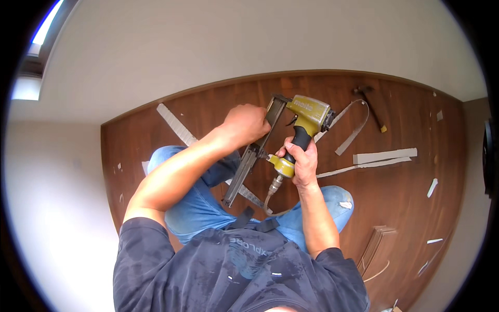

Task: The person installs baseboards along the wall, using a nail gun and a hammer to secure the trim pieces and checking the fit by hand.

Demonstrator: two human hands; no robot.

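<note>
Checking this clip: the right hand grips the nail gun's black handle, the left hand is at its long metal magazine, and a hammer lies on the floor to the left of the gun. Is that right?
Not quite: the head view shows the hammer on the floor to the right of the nail gun. The right hand does grip its black handle, with the left hand at the magazine.
</note>
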